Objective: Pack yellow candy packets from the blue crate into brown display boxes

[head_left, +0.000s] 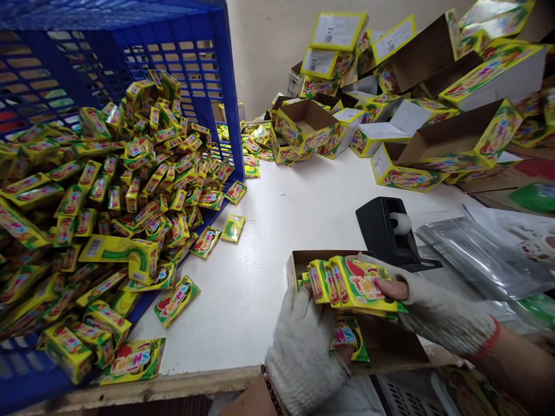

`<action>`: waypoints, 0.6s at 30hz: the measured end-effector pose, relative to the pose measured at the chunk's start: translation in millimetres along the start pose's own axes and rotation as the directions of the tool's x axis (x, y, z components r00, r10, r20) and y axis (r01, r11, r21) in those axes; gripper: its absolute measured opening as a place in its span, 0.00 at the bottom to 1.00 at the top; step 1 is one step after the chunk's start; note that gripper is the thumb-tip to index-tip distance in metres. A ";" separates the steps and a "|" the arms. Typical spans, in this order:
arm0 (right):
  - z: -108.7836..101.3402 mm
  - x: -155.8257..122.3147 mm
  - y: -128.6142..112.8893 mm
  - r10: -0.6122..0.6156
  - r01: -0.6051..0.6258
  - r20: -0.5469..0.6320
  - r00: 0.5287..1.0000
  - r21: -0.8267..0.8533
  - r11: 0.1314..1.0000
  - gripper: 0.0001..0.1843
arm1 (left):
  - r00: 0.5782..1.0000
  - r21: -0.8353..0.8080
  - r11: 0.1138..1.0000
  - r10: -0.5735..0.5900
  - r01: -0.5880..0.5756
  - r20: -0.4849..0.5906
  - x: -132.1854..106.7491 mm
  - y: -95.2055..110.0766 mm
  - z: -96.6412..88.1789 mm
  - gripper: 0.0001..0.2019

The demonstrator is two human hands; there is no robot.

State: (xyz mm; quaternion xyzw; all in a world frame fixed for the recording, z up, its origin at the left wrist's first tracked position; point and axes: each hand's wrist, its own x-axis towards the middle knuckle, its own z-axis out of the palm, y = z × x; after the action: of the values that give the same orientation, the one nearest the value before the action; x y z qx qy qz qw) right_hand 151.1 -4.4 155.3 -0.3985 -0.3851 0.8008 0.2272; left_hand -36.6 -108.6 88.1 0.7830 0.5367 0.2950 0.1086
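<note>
My right hand (418, 297), in a pale knitted glove with bare fingertips, is closed around a row of small yellow-green "TWINS" packs (358, 283), its thumb on the front one. My left hand (303, 352), gloved likewise, has its fingertips against the near end of that row. Its thumb presses at another small pack (349, 338) lower down. Both hands are over an open brown-lined carton (390, 341) by the table's front edge. The packs and my hands hide much of its inside.
A blue crate (232, 86) lies on its side at left, small packs (143, 196) spilling from it onto the white table (243, 289). A black tape dispenser (385, 231) stands behind the carton. Printed boxes (455, 138) pile up at back right; clear plastic (489, 248) lies at right.
</note>
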 end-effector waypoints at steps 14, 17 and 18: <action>-19.3 -34.0 1.9 -0.203 0.212 -0.212 0.956 0.021 0.977 0.36 | 0.798 0.286 0.958 -0.148 -0.032 0.584 142.0 3.8 -51.9 0.15; -19.0 -41.0 4.0 -0.225 0.239 -0.212 0.951 0.046 0.970 0.40 | 0.708 0.265 0.959 -0.121 -0.096 0.696 171.4 12.9 -32.7 0.15; -19.9 -43.5 4.5 -0.227 0.244 -0.217 0.950 0.056 0.968 0.41 | 0.691 0.260 0.960 -0.119 -0.103 0.713 177.5 15.9 -26.2 0.15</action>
State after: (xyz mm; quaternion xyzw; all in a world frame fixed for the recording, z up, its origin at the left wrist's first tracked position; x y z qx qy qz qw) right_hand 192.2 -27.6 164.2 -0.4217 -0.3708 0.7368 0.3765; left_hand 5.0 41.7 178.2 0.8404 0.4900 -0.1159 0.2004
